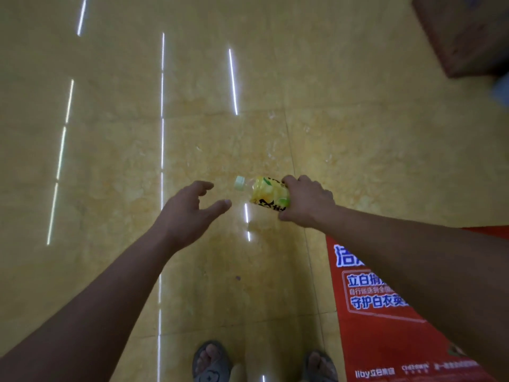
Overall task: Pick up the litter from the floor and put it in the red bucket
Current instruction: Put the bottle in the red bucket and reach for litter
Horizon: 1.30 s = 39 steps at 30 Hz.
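Observation:
My right hand (307, 201) grips a plastic bottle (265, 192) with a yellow label and a pale cap, held sideways above the floor with the cap pointing left. My left hand (190, 209) hovers just left of the cap, fingers spread, holding nothing and not touching the bottle. The red bucket (385, 326), printed with white and blue writing, stands at the lower right, partly hidden behind my right forearm; only its outer wall shows.
The floor (110, 133) is glossy yellow tile with reflected strip lights. A brown cardboard box (468, 34) sits at the top right. My feet in grey sandals (210, 362) stand at the bottom edge, next to the bucket.

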{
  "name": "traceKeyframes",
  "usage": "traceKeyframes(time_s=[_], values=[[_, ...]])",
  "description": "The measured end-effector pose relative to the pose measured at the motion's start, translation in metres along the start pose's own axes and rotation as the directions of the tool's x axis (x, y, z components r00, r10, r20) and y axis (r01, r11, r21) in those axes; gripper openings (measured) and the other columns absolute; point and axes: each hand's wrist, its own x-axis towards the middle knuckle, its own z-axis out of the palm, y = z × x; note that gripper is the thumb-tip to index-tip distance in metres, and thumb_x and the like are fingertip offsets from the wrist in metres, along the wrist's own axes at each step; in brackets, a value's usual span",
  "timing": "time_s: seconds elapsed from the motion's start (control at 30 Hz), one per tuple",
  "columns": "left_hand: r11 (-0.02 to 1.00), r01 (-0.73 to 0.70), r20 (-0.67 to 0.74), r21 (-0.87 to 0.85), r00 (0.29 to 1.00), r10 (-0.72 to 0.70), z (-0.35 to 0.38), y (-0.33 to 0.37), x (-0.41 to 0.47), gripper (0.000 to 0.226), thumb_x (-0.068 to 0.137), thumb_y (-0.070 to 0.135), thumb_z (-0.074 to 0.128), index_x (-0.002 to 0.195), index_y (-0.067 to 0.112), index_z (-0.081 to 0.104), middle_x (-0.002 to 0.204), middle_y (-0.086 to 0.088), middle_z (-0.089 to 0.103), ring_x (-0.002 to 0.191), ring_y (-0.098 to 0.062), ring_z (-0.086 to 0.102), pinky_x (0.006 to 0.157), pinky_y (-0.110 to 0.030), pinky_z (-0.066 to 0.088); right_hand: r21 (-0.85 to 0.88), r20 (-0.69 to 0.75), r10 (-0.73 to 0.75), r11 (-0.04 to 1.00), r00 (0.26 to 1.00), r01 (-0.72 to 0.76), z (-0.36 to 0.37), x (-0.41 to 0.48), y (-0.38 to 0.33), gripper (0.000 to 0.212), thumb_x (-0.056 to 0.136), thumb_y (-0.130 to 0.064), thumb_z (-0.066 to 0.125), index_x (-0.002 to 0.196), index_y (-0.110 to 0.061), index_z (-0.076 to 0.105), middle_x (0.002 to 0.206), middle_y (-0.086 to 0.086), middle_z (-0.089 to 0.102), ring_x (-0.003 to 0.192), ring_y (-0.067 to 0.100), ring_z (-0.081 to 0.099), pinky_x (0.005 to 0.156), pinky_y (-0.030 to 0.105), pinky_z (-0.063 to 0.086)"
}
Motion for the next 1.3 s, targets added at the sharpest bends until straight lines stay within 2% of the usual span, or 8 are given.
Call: traceKeyframes(time_s=[0.37,0.57,0.9,1.3], values=[[0.994,-0.113,-0.185,0.000,0.976,0.111,-0.195,0.148,-0.094,0.064,0.082,0.054,0.067,0.138,0.026,0.049,0.140,0.003,0.052,0.121,-0.016,0.053,0.094,-0.037,0.047,0.054,-0.160,-0.084,0.994,0.984,0.093,-0.232,-0.119,-0.073,0.075,0.069,-0.045,0.076,0.133,-0.029,0.039,0.117,0.003,0.048,0.111,0.028,0.051,0.089,0.043,0.045],[0.984,-0.176,-0.238,0.008,0.956,0.173,-0.291,0.205,-0.152,0.065,0.083,0.055,0.066,0.138,0.027,0.048,0.141,0.004,0.050,0.124,-0.014,0.051,0.097,-0.035,0.044,0.082,-0.228,-0.097,0.990,0.969,0.119,-0.326,-0.194,-0.116,0.074,0.070,-0.045,0.075,0.133,-0.030,0.040,0.117,0.003,0.048,0.110,0.029,0.050,0.087,0.041,0.045],[0.977,-0.213,-0.295,0.017,0.932,0.209,-0.391,0.237,-0.231,0.067,0.082,0.057,0.065,0.138,0.025,0.048,0.140,-0.001,0.051,0.121,-0.018,0.053,0.097,-0.037,0.046,0.052,-0.331,-0.140,0.985,0.933,0.166,-0.406,-0.287,-0.185,0.075,0.070,-0.047,0.075,0.134,-0.030,0.039,0.118,0.001,0.049,0.110,0.027,0.052,0.088,0.042,0.047],[0.958,-0.283,-0.362,0.044,0.890,0.279,-0.470,0.249,-0.280,0.067,0.082,0.058,0.066,0.138,0.026,0.048,0.141,0.000,0.050,0.125,-0.016,0.049,0.099,-0.035,0.044,0.040,-0.449,-0.172,0.976,0.877,0.213,-0.469,-0.334,-0.248,0.081,0.066,-0.051,0.078,0.134,-0.029,0.040,0.118,0.003,0.050,0.110,0.029,0.053,0.090,0.047,0.049]])
